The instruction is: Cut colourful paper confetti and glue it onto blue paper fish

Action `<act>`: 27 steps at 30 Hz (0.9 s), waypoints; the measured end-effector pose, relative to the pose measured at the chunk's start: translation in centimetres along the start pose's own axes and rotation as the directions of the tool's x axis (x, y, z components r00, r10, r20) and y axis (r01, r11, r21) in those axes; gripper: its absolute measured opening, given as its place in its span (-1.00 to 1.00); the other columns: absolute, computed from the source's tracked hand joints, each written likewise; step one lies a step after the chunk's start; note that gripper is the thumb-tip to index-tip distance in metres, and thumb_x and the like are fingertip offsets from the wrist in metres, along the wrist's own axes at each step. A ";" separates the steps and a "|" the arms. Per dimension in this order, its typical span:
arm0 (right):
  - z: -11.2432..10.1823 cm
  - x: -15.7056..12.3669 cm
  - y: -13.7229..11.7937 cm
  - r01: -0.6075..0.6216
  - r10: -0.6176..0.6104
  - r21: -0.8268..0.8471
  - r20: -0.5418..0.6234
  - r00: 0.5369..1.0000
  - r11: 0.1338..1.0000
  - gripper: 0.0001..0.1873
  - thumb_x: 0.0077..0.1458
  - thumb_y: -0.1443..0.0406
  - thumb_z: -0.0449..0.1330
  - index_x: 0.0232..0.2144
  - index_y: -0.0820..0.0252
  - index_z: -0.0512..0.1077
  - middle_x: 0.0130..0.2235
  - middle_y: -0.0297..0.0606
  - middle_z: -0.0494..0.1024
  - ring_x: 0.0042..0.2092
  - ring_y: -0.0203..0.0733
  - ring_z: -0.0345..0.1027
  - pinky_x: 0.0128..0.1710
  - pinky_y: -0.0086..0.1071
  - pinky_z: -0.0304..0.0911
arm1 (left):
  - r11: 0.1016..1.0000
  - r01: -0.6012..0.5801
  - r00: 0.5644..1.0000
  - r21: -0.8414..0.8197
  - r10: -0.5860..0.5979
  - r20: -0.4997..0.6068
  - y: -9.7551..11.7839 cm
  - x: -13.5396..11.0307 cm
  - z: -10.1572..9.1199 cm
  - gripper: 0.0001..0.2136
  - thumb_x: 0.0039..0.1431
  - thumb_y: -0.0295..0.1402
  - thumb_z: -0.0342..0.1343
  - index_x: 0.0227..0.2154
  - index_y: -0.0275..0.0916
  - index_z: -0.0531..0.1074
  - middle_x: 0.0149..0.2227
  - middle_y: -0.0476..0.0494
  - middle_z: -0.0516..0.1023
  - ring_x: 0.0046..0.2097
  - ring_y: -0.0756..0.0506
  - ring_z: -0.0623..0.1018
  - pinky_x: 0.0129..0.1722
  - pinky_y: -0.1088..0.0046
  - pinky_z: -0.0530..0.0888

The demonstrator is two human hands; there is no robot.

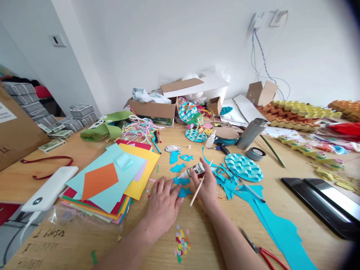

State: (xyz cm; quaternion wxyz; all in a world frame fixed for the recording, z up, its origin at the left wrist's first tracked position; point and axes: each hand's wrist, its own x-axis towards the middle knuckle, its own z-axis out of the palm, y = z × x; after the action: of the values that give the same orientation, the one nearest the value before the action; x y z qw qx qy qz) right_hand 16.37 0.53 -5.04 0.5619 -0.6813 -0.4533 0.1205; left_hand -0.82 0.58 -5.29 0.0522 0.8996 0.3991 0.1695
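My right hand [207, 184] grips a small white glue bottle [196, 171], its nozzle tilted down to the left at a blue paper fish [182, 181]. A thin pale wooden stick [194, 198] is also held in that hand, slanting across the fingers. My left hand [163, 204] lies flat with fingers spread, the fingertips at the edge of the blue fish cut-outs. Another blue fish [184, 192] is just beneath, near the left thumb. Farther off are more cut-outs, among them a fish with coloured dots [186, 157]. Colourful paper dots [182, 243] are heaped between my forearms.
A stack of coloured paper [101, 180] and a white power bank [50, 187] are at left. Right lie blue scraps [270, 210], red-handled scissors [260, 250], black tablets [320, 206] and a wavy blue disc [243, 167]. A grey flask [252, 133] and boxes [153, 108] stand behind.
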 end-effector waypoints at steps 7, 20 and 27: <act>0.1 0.0 0.1 -0.004 0.004 -0.012 0.006 1.000 1.000 -0.36 0.09 0.12 0.16 0.17 0.30 0.25 -0.35 -0.25 0.49 -0.42 -0.21 0.30 -0.36 -0.31 0.30 | 1.000 -0.016 1.000 0.009 0.016 -0.003 -0.1 0.0 0.1 -0.65 0.33 -0.20 -0.11 0.10 -0.09 0.37 0.12 -0.18 0.38 0.18 -0.33 0.23 0.16 -0.09 0.24; 0.1 0.0 0.1 0.006 -0.006 -0.034 0.007 1.000 0.999 -0.39 0.09 0.12 0.15 0.15 0.24 0.27 -0.34 -0.25 0.50 -0.40 -0.19 0.33 -0.34 -0.31 0.29 | 1.000 0.004 1.000 0.031 -0.004 0.016 0.0 -0.1 0.1 -0.65 0.33 -0.19 -0.10 0.11 -0.06 0.35 0.14 -0.14 0.37 0.21 -0.30 0.21 0.19 -0.04 0.21; 0.1 -0.1 0.0 0.025 -0.024 -0.041 0.014 1.000 0.999 -0.36 0.09 0.11 0.16 0.17 0.29 0.25 -0.31 -0.23 0.51 -0.39 -0.19 0.33 -0.32 -0.30 0.30 | 1.000 -0.002 1.000 0.021 0.002 0.022 0.0 -0.1 -0.1 -0.65 0.33 -0.21 -0.09 0.11 -0.06 0.35 0.13 -0.16 0.36 0.21 -0.31 0.21 0.18 -0.05 0.21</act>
State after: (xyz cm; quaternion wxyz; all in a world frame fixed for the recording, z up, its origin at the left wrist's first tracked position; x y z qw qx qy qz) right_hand 16.22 0.57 -5.07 0.5460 -0.6865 -0.4677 0.1087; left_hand -0.90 0.53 -5.22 0.0469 0.9023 0.3994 0.1552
